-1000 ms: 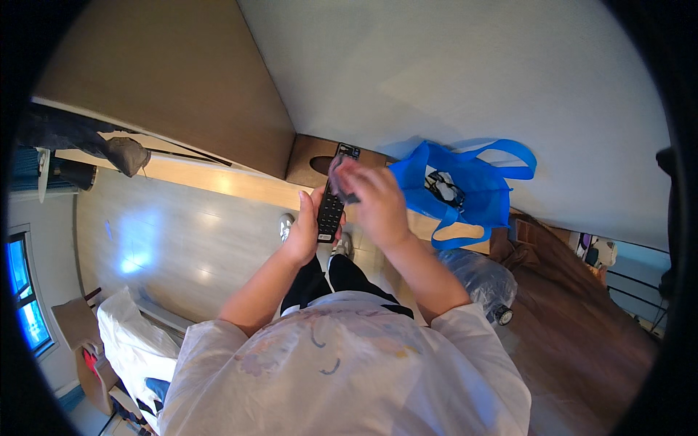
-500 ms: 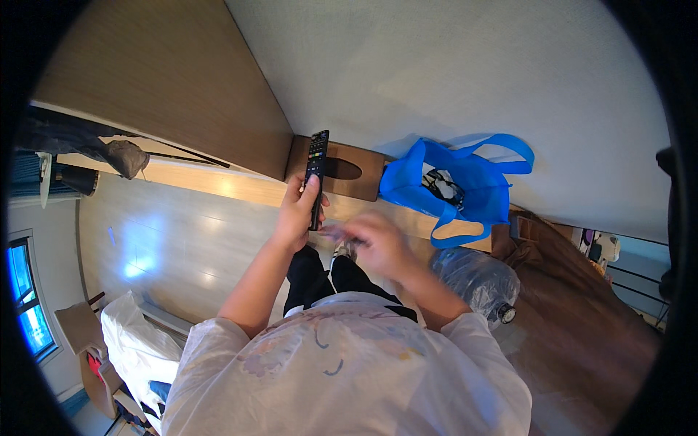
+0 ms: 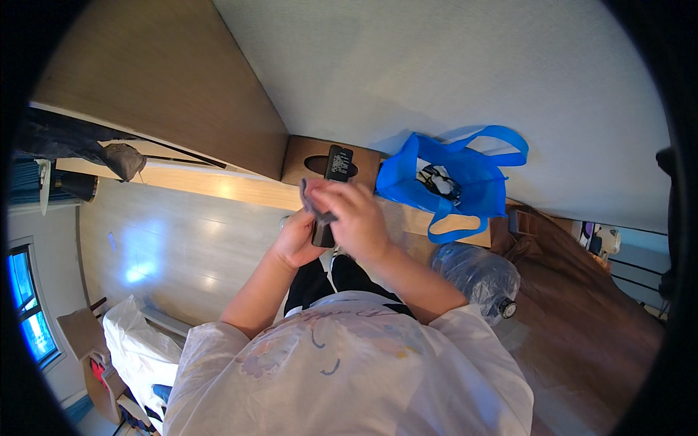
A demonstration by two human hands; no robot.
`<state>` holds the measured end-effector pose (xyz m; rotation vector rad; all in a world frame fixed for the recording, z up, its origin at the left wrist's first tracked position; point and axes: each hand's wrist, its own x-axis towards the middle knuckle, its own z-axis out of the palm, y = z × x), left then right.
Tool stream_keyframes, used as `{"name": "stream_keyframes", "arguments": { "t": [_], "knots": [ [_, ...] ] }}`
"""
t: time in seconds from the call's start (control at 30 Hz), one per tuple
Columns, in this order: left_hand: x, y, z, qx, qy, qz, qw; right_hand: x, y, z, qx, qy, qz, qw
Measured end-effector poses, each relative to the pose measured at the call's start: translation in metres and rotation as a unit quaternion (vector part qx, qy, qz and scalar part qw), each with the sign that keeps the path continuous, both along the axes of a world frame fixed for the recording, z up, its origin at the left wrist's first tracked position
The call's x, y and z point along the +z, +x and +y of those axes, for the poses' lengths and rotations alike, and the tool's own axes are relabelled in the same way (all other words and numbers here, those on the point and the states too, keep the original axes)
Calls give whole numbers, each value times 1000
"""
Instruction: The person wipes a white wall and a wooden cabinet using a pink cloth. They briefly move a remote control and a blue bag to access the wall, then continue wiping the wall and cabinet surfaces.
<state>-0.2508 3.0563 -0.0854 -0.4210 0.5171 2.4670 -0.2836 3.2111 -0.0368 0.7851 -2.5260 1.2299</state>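
A long black remote control (image 3: 339,163) stands out ahead of me, its far end showing pale print and no buttons, so its back seems to face up. My left hand (image 3: 292,241) is closed round its near end. Over the middle of the remote, my right hand (image 3: 360,221) pinches a small greyish cloth (image 3: 308,195) and presses it against the casing. The right hand and cloth hide the remote's middle. Just beyond lies a brown tissue box (image 3: 296,154) with an oval opening.
On the light wooden ledge (image 3: 218,185) a blue tote bag (image 3: 407,174) stands right of the tissue box, against the wall. A large clear plastic water bottle (image 3: 469,272) is at my right, by a brown cover (image 3: 582,320). A wooden panel (image 3: 182,80) rises at the far left.
The remote has turned over from its button side to its back. My right hand has moved up and left from beside it, bringing the cloth onto it.
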Motion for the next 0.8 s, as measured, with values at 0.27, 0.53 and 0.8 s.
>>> {"name": "stream_keyframes", "arguments": {
  "t": [0.27,0.53,0.8],
  "knots": [
    [-16,7,-2,33,29,-29,999,-3,16,-17,10,2,67,998],
    [17,13,18,-30,-209,89,973,-16,-51,19,-122,-5,32,992],
    [-14,-9,10,50,-52,-25,997,-31,9,-5,-16,-26,-41,999]
  ]
}}
